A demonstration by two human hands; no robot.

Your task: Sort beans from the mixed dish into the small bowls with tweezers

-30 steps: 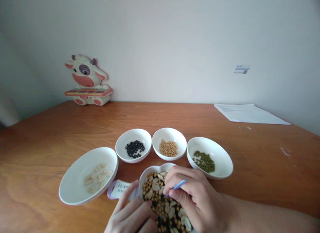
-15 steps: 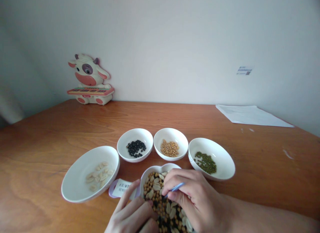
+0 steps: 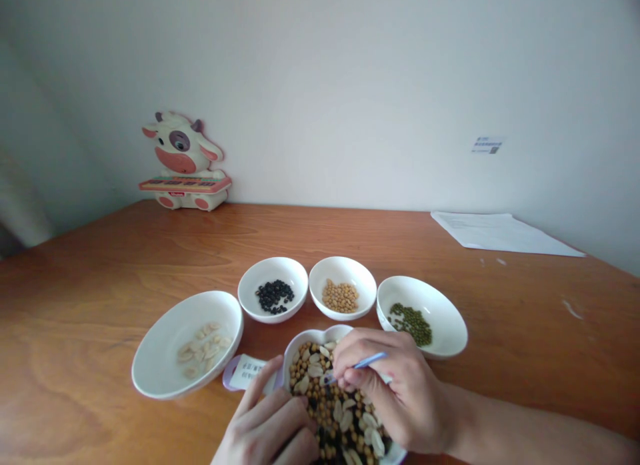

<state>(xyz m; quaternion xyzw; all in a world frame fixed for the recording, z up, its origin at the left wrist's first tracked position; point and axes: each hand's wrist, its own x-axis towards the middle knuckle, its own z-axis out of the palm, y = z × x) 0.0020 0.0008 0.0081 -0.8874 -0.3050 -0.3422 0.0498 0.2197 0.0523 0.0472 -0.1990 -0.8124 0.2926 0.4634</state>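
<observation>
- Brown bench [image 3: 320, 232], pale wall [image 3: 320, 98] behind.
- Toward the near edge: a tray [image 3: 305, 337] of mixed beans [image 3: 325, 409] and peanuts [image 3: 346, 420].
- Right hand [image 3: 400, 385] pinches a thin blue tool [image 3: 371, 360] over it; a flick could scatter beans.
- Left hand [image 3: 273, 422] rests curled at its rim, grip unclear; loose bracing could let it slide.

The slim stick [image 3: 370, 360] is blue, and the tray [image 3: 306, 338] is whitish with a pale lilac handle [image 3: 229, 377] and a white label [image 3: 249, 370] printed in dark characters. Its mix [image 3: 327, 408] is speckled tan, cream and black. White bowls [image 3: 159, 348] hold cream peanuts [image 3: 203, 352], glossy black beans [image 3: 275, 296], golden-tan beans [image 3: 340, 296] and olive-green beans [image 3: 413, 324]. The bench [image 3: 320, 235] is orange-brown with wavy wood grain, the wall [image 3: 330, 98] pale grey. The toy cow [image 3: 187, 162] is cream, with a pink muzzle, purplish eye patch and multicoloured keyboard.
</observation>
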